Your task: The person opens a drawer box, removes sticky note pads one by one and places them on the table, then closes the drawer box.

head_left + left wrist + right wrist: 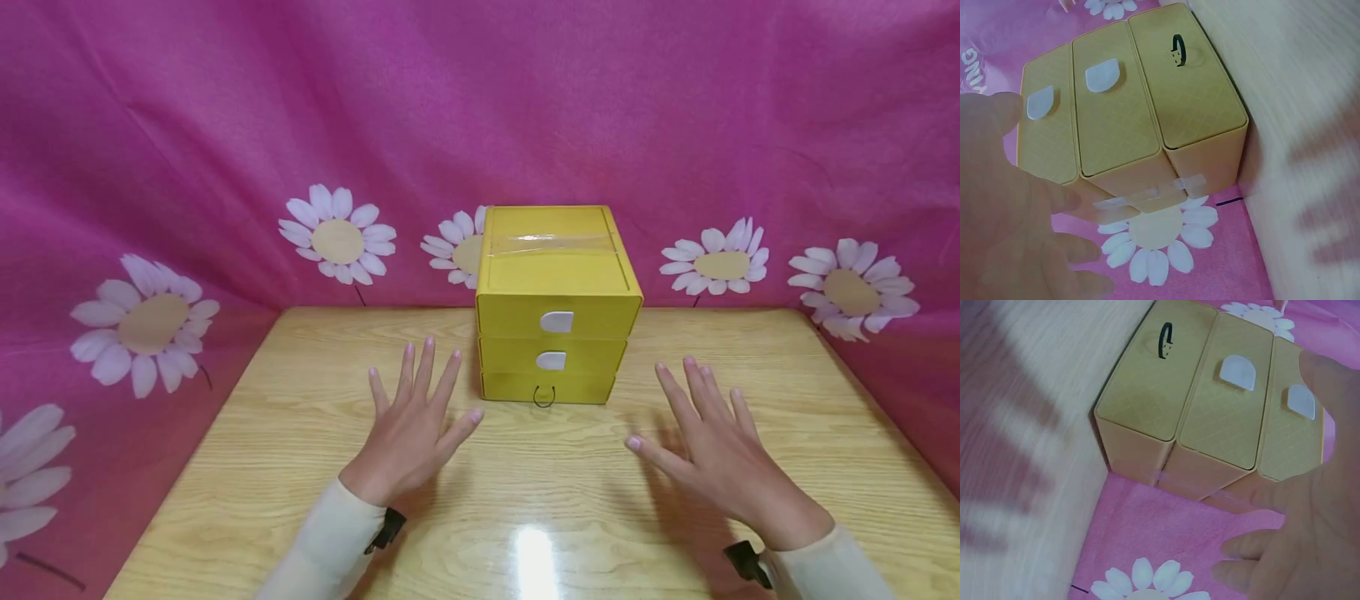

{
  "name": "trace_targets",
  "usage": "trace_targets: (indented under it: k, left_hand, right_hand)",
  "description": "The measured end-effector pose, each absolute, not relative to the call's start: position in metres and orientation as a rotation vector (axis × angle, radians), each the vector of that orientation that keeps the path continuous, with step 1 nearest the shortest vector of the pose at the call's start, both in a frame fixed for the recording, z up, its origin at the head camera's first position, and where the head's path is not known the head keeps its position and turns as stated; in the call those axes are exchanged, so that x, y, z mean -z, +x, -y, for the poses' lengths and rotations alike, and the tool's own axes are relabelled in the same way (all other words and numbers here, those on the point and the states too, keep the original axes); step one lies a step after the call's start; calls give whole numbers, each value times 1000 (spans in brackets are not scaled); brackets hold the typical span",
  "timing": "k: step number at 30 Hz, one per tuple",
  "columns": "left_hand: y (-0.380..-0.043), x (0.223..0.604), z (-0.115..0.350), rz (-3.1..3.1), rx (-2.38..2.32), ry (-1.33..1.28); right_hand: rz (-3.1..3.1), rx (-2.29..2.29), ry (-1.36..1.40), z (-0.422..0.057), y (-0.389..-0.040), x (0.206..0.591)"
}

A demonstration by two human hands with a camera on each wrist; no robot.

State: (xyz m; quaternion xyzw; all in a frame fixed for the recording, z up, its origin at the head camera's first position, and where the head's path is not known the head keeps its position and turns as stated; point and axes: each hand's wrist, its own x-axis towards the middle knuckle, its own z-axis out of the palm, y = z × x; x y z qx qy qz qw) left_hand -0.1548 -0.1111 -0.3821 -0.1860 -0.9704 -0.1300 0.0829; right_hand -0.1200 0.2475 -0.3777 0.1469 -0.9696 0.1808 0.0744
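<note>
A yellow three-drawer box point(558, 317) stands at the back of the wooden table. Its top and middle drawers carry white tab handles point(557, 322), while a thin dark loop point(544, 397) serves as the pull on the bottom one. My left hand point(408, 425) is held over the table to the left of the box, fingers spread and holding nothing. On the other side, my right hand point(720, 454) hovers with its fingers spread too, apart from the box. Both wrist views show the drawer fronts beyond the fingers, with all three drawers pushed in.
Clear tape point(555, 242) runs across the top of the box. A pink cloth point(570, 100) with white daisies hangs behind and at both sides of the wooden table point(465, 517). Light glares off the tabletop near its front.
</note>
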Motion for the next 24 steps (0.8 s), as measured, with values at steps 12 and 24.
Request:
trace_targets:
  k: [12, 24]
  left_hand:
    - [-170, 366, 107, 2870, 480, -555]
    - [-190, 344, 102, 2793, 727, -585]
  right_hand:
    - [2846, -554, 496, -239, -128, 360]
    - [2767, -614, 508, -224, -137, 344]
